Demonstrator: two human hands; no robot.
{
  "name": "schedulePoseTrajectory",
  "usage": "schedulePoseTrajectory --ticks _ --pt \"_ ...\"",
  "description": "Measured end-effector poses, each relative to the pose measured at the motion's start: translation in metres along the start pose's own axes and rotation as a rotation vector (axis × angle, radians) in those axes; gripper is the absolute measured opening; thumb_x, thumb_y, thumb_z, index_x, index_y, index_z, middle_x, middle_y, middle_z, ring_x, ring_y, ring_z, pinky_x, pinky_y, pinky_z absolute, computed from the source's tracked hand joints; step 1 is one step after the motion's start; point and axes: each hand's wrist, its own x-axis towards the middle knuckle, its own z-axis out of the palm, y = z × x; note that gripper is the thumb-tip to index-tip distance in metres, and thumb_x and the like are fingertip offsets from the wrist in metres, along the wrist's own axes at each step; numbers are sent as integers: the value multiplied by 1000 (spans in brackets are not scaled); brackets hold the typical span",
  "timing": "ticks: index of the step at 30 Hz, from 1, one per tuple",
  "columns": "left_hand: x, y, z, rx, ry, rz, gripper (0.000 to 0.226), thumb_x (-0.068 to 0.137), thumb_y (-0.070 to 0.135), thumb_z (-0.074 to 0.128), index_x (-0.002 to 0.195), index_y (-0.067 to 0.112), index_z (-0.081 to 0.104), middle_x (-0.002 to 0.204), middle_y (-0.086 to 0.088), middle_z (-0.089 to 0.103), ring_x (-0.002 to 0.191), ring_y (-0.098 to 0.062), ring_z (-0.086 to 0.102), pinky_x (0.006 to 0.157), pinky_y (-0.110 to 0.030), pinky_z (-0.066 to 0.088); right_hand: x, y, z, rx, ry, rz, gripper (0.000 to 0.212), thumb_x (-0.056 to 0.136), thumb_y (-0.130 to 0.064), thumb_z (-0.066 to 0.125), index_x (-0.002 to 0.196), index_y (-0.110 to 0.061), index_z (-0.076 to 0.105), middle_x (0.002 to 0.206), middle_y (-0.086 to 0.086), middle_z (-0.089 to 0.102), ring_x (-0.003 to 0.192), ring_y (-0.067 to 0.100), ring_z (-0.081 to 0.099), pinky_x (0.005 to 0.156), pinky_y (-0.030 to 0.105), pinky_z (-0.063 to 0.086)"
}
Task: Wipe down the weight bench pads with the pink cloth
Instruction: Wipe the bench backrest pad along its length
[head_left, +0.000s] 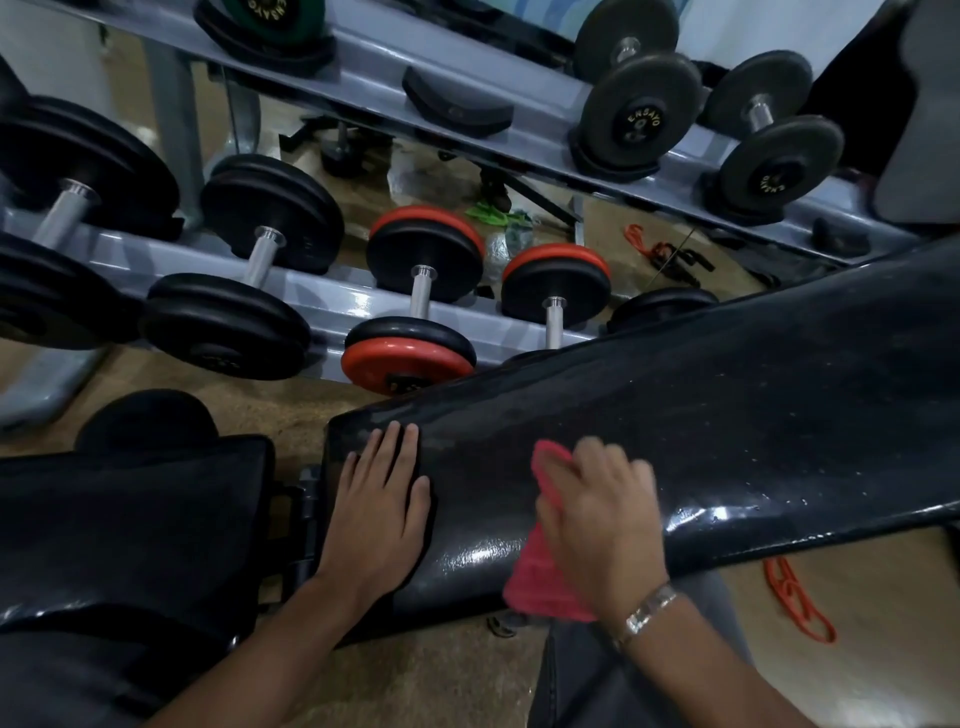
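The long black back pad (727, 415) of the weight bench slants from lower centre up to the right, shiny and speckled with droplets. My left hand (379, 514) lies flat with straight fingers on the pad's lower end. My right hand (597, 519), blurred, presses the pink cloth (540, 577) against the pad's near side; the cloth sticks out above my fingers and hangs below my palm. The black seat pad (130, 519) sits at lower left, joined by a hinge bracket (304, 519).
A grey dumbbell rack (332, 301) with several black and red-rimmed dumbbells stands just behind the bench. An orange resistance band (795, 597) lies on the brown floor under the pad at right. A mirror behind the rack reflects floor clutter.
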Motion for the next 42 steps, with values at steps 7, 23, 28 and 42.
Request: schedulePoseTrajectory --ticks 7,23,28,42 --pt "4 1 -1 3 5 4 63 103 46 16 161 22 17 169 0 16 157 -17 7 126 -46 12 29 16 3 -33 -7 87 27 77 -34 50 95 -26 69 81 1 49 72 26 48 68 38 31" --pt "3 -1 2 19 16 6 62 103 45 19 160 21 22 167 -2 21 156 -18 13 125 -48 18 78 0 31 -93 -72 -128 12 68 -29 67 75 -18 67 81 4 54 72 29 53 67 38 35" --pt "3 -1 2 30 23 10 62 103 45 19 160 22 22 167 -2 22 156 -19 14 125 -47 18 123 7 35 -128 -167 65 9 71 -21 73 75 -13 72 89 10 64 77 33 60 70 40 42" --pt "3 -1 -1 34 2 -2 64 102 48 13 161 25 15 169 2 12 156 -13 3 126 -39 5 139 -23 48 -113 -321 -204 32 95 -30 45 117 -16 62 120 6 54 110 29 52 96 44 37"
